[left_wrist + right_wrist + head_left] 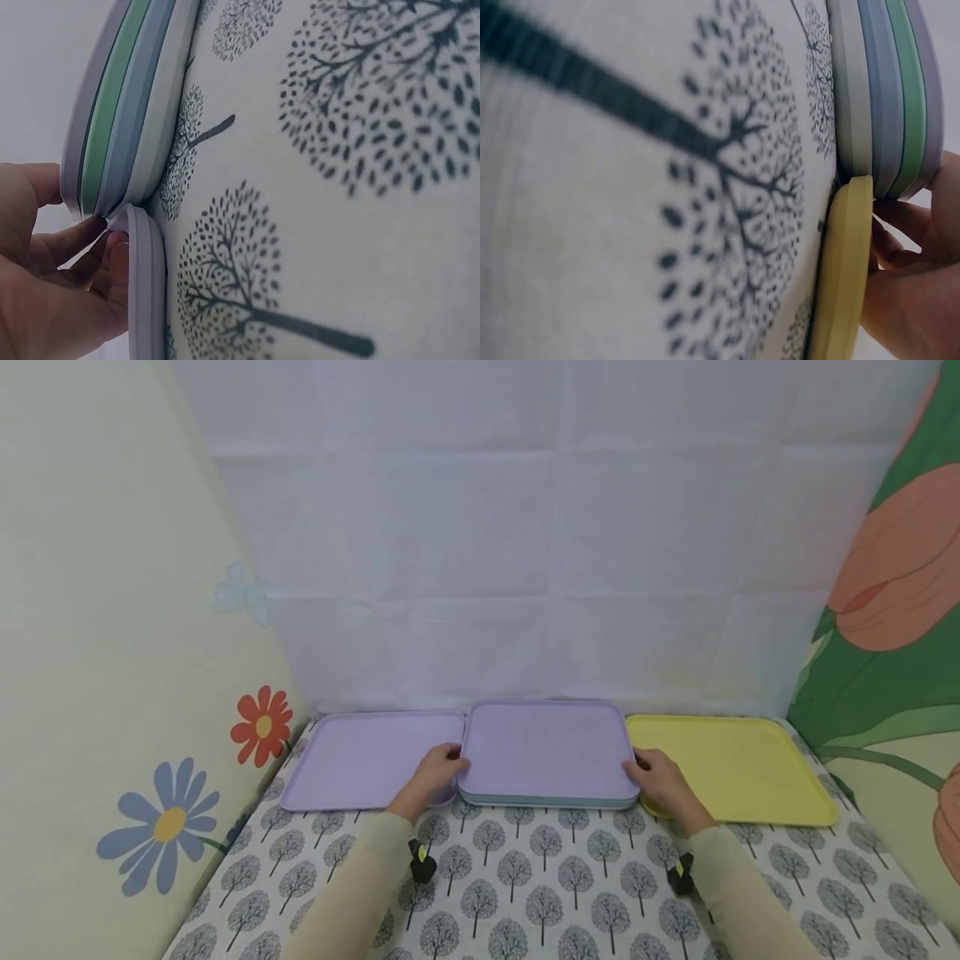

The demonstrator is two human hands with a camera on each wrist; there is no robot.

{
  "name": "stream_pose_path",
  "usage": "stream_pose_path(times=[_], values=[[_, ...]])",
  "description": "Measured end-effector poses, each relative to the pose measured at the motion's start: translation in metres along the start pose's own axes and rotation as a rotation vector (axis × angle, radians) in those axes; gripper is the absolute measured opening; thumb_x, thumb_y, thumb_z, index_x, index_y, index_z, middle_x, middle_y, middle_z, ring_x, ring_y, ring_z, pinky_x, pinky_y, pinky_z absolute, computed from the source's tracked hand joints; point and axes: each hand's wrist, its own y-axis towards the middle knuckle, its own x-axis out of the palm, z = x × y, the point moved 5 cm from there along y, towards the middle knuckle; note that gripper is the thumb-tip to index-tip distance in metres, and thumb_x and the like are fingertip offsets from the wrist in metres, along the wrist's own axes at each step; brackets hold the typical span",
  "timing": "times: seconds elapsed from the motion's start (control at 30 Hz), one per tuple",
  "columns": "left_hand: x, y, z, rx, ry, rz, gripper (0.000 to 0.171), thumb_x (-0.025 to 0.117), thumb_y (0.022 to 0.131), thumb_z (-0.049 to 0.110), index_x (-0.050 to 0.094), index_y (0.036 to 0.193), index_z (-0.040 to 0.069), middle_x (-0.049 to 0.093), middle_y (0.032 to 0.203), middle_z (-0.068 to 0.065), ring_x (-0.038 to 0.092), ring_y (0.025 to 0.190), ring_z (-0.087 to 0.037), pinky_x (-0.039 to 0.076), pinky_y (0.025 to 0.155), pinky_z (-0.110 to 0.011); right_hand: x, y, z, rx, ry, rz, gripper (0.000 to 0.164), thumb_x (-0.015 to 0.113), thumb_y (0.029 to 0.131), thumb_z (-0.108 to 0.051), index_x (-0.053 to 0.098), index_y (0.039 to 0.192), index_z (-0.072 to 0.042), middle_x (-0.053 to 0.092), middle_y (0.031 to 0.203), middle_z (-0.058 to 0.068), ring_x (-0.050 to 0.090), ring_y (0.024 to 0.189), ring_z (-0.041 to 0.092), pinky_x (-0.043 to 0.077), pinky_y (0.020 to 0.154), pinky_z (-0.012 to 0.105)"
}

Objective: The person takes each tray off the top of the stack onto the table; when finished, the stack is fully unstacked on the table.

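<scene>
Lilac tray (549,747), topmost of the tray stack (133,105) on the counter (543,868), pinched at opposite short rims by left hand (438,770) and right hand (663,778); likely light, stiff, slightly slippery, best taken there; yellow tray (727,768) right of stack, second lilac tray (375,756) left.

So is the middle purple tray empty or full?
Empty: the head view shows nothing on the middle purple tray, just the left hand and right hand at its edges.

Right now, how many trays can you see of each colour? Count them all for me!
Purple: 2, the left tray and the middle top tray
Green tray: 1
Blue tray: 1
Whitish tray: 1
Yellow tray: 1
Total: 6
</scene>
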Motion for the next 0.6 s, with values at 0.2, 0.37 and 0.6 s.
stream_pose_path(times=[0.2,0.37,0.6], values=[[-0.001,-0.002,0.003,0.036,0.083,-0.014,0.050,0.059,0.098,0.015,0.051,0.139,-0.013,0.057,0.136,-0.031,0.051,0.130,-0.045,0.039,0.114,-0.053,0.000,0.000,-0.001,0.010,0.016,0.016,0.056,0.051,0.105,-0.029,0.043,0.149,0.005,0.045,0.149,0.030,0.042,0.137,0.048,0.036,0.114,0.058],[-0.001,-0.007,0.006,0.065,0.173,-0.024,0.048,0.057,0.099,0.016,0.052,0.137,-0.013,0.056,0.134,-0.033,0.051,0.129,-0.045,0.040,0.113,-0.055,0.002,-0.001,-0.003,0.010,0.023,0.016,0.052,0.050,0.105,-0.027,0.046,0.147,0.004,0.050,0.146,0.027,0.045,0.137,0.047,0.038,0.113,0.057],[-0.003,-0.012,0.011,0.087,0.189,-0.026,0.045,0.058,0.099,0.015,0.055,0.135,-0.013,0.057,0.130,-0.032,0.053,0.125,-0.045,0.042,0.111,-0.055,-0.003,-0.001,-0.013,-0.058,-0.061,0.093,0.036,0.048,0.102,-0.016,0.067,0.124,0.006,0.071,0.102,0.021,0.064,0.090,0.033,0.055,0.083,0.045]])
